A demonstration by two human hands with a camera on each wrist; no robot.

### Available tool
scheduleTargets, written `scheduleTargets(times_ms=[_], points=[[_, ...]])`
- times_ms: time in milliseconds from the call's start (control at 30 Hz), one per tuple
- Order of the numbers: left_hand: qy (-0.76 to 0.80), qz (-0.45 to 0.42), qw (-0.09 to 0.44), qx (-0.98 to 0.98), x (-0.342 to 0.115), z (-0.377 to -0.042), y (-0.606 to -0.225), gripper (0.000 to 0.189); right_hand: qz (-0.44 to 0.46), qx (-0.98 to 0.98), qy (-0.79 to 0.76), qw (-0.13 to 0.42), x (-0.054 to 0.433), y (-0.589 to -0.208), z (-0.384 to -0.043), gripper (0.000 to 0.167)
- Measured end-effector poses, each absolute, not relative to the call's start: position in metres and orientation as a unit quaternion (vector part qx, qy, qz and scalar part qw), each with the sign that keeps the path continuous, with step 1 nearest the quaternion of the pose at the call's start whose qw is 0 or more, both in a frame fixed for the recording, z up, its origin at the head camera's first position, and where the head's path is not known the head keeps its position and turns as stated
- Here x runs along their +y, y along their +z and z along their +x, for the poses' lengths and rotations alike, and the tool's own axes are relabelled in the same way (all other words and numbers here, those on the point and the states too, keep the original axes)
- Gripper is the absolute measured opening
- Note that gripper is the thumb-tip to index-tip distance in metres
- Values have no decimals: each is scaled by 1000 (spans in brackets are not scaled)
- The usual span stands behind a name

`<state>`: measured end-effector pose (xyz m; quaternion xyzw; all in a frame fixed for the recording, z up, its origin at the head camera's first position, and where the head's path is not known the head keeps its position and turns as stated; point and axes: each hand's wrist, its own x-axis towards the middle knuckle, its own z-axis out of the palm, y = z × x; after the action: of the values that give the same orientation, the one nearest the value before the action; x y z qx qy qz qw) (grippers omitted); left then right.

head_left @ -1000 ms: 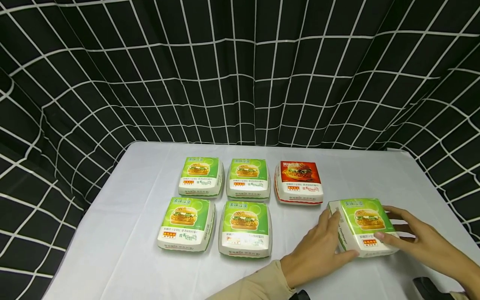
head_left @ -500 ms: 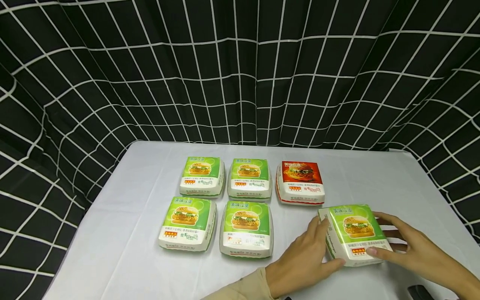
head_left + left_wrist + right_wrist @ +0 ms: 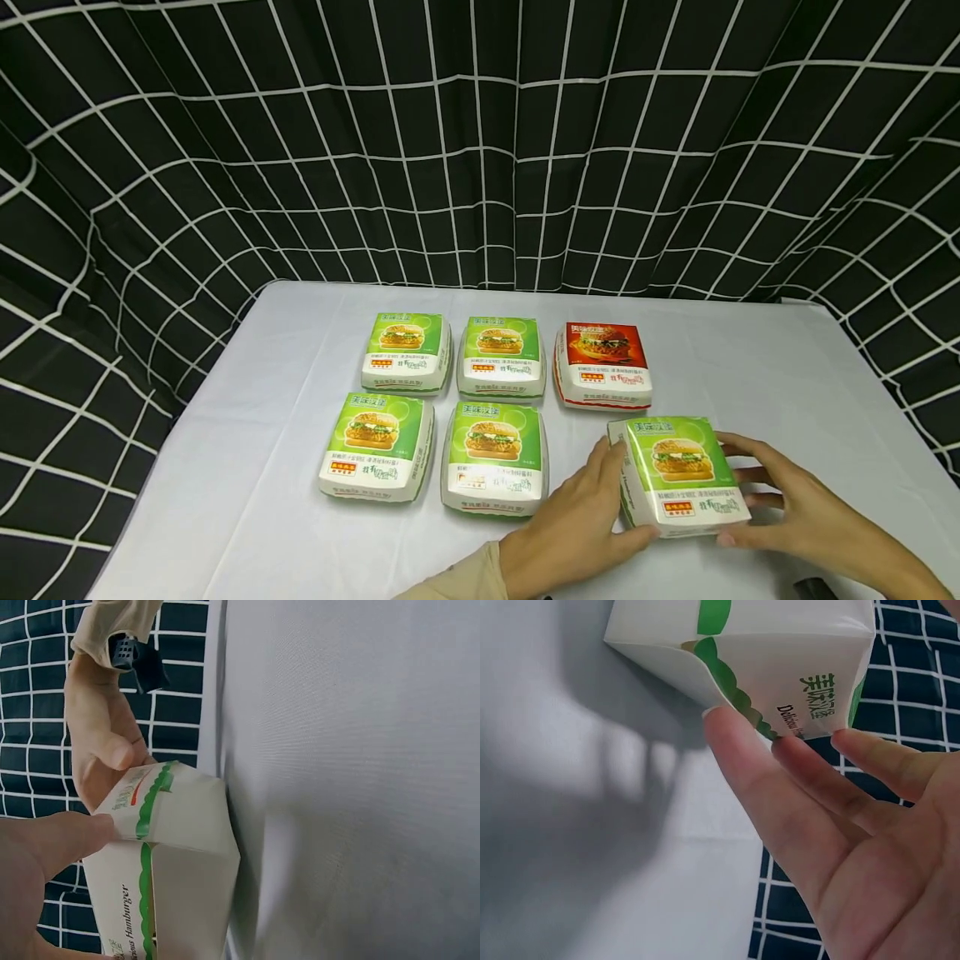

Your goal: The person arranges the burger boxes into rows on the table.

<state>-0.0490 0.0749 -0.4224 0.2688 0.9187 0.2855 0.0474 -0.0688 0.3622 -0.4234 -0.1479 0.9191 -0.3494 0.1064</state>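
A green-and-white burger box (image 3: pixel 678 475) sits between both hands at the table's right front, its left side marked "Hamburger". Against that left side lie the fairly straight fingers of my left hand (image 3: pixel 573 521); its thumb (image 3: pixel 86 832) touches the front left corner. On the opposite side, my right hand (image 3: pixel 798 517) has its fingers spread, and the right wrist view shows several fingertips (image 3: pixel 724 735) at the box's edge. The right thumb stays off the top, near the front right corner. Whether the box's underside touches the cloth, I cannot tell.
Left of the hands stand several green burger boxes (image 3: pixel 495 458) in two rows. A red burger box (image 3: pixel 603 362) ends the back row at right, just behind the held one. White cloth (image 3: pixel 247 467) covers the table; a black checked curtain (image 3: pixel 480 150) surrounds its back and sides.
Both hands have brought the green burger box leftward and slightly nearer. The right thumb has come off its top to the front right corner. The other boxes stay in place.
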Motion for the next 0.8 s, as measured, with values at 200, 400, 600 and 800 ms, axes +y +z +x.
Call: scheduleTargets(times_ms=[200,400,600,800], points=[[284,279,30,917,67,-46,-420,84,-166,911,-363,102,356,-427,-68,101],[243,311,-17,919,62,-44,-414,71,-188,909,-363,79,348,-427,-67,96],[195,322,-37,926,57,-42,-404,65,-198,912,-357,50,338,-427,-65,97],[154,338,-79,925,51,-45,-395,57,-205,912,-355,25,323,-426,-65,100]])
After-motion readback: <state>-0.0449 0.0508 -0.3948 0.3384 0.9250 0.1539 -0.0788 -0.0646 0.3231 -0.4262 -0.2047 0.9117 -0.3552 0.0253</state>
